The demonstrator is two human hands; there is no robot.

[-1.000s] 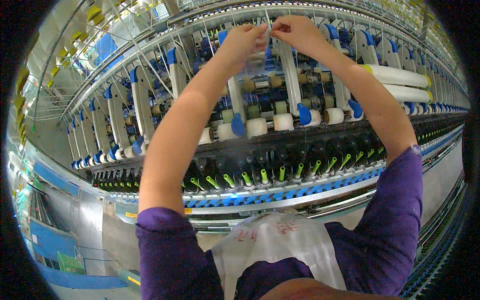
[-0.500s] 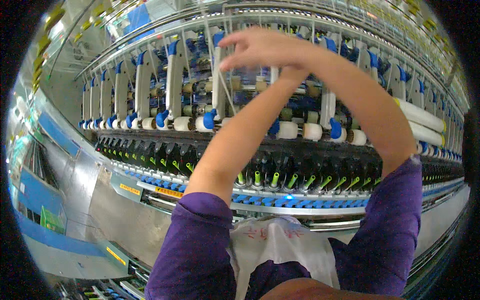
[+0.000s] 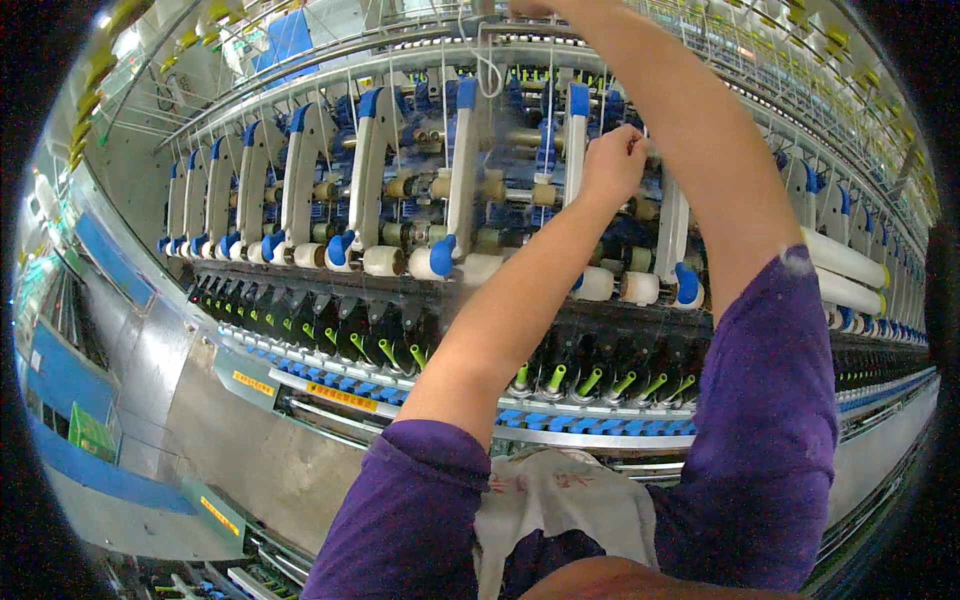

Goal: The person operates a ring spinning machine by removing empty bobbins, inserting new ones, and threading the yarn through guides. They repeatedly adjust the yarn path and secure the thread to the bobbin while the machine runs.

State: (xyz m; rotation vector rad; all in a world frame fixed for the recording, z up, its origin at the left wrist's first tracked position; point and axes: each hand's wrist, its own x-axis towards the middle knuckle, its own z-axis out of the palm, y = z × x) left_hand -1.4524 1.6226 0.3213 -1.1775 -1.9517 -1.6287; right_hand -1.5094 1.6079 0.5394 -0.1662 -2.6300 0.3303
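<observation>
My left hand (image 3: 614,168) is raised among the drafting arms of a spinning frame, its thumb and fingers pinched together. A bit of white shows at the fingertips, too small to make out. Just left of it stands a grey drafting arm (image 3: 577,140) with a blue cap. My right hand (image 3: 545,8) is at the top edge, mostly cut off, so its fingers are hidden. Below and left of it, a looped white strand (image 3: 490,75) hangs by the upper rail (image 3: 420,62). Other white strands run down between the arms.
White rollers (image 3: 383,262) line the frame's front. Below them are black spindle parts with yellow-green tubes (image 3: 557,378) and a row of blue pieces (image 3: 590,424). Two long white rolls (image 3: 845,270) lie at the right. A grey floor (image 3: 240,445) extends at lower left.
My right hand has risen from the drafting arms to the top edge. My left hand, earlier behind the right wrist, is now visible with fingers pinched. The view has shifted slightly.
</observation>
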